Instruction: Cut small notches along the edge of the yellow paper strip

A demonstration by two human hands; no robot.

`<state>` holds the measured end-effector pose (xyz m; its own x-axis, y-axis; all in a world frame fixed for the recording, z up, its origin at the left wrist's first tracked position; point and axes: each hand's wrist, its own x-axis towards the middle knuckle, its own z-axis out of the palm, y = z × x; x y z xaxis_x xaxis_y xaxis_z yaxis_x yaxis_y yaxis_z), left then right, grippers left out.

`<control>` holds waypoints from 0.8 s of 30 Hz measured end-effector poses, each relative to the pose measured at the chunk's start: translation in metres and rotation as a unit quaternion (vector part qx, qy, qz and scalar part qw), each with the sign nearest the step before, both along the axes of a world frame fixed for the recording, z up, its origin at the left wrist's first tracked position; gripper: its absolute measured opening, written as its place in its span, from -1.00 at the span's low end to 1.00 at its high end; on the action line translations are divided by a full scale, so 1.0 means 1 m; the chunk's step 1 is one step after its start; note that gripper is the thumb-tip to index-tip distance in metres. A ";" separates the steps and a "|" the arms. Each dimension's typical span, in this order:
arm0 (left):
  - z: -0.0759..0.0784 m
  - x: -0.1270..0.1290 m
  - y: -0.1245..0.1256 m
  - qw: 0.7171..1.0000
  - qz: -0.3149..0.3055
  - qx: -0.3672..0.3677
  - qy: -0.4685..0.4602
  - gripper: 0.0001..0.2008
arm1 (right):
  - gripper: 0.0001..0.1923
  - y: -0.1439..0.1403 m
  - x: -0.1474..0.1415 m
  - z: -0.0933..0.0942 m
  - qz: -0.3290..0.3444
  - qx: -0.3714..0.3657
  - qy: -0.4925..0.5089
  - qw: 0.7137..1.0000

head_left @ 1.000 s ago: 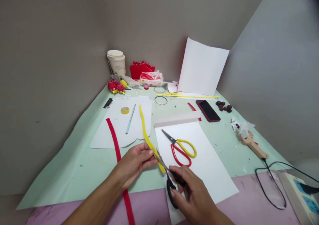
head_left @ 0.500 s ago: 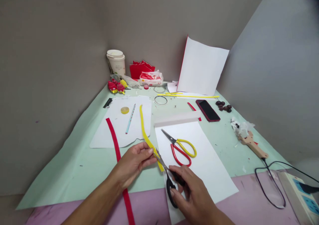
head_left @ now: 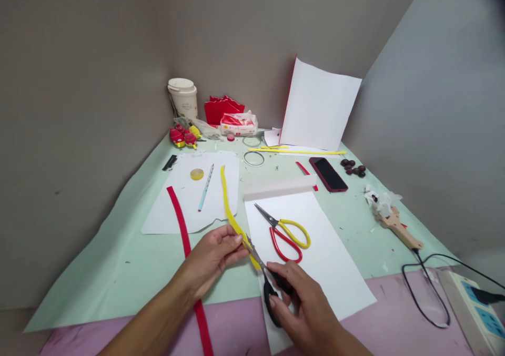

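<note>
My left hand (head_left: 216, 256) pinches a narrow yellow strip (head_left: 229, 206) whose edge is finely fringed, between thumb and fingers. The strip's far end lies over a white sheet, and its near end hangs past my fingertips. My right hand (head_left: 303, 303) grips black-handled scissors (head_left: 270, 302), with fingers in the loops. Their blades are at the strip's edge, right beside my left fingertips. A long red strip (head_left: 182, 230) runs under my left wrist toward the front edge. A second pair of scissors (head_left: 290, 235), with red and yellow handles, lies on white paper (head_left: 335, 272).
A pencil (head_left: 205, 187) and yellow tape roll (head_left: 197, 174) lie on the left sheet (head_left: 165, 216). Rightward are a phone (head_left: 329, 174), dark round beads (head_left: 353, 168), a corded glue gun (head_left: 398, 227) and a power strip (head_left: 469, 314). A cup (head_left: 183, 99) and tissue pack (head_left: 239, 124) stand behind.
The whole view has shifted very slightly. Both hands, the yellow strip and the scissors keep almost the same position.
</note>
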<state>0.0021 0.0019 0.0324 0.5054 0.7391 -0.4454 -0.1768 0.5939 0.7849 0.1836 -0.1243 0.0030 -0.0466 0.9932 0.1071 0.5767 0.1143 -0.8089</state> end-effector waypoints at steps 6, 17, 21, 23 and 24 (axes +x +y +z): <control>0.001 0.000 0.000 1.000 0.001 -0.004 -0.002 -0.86 | -0.55 0.000 0.000 0.001 -0.001 0.001 0.000 1.000; 0.002 0.001 -0.001 1.000 0.005 -0.001 -0.001 -0.85 | -0.57 0.000 0.001 0.000 0.000 0.008 -0.009 1.000; 0.002 0.000 -0.001 1.000 0.001 0.002 0.002 -0.83 | -0.57 -0.001 0.001 0.000 0.003 0.011 -0.010 1.000; 0.003 0.000 -0.001 1.000 -0.001 0.003 0.001 -0.83 | -0.58 -0.001 0.001 0.000 0.004 0.013 -0.013 1.000; 0.003 0.000 -0.001 1.000 -0.001 0.004 0.001 -0.82 | -0.58 -0.001 0.001 0.000 0.003 0.013 -0.015 1.000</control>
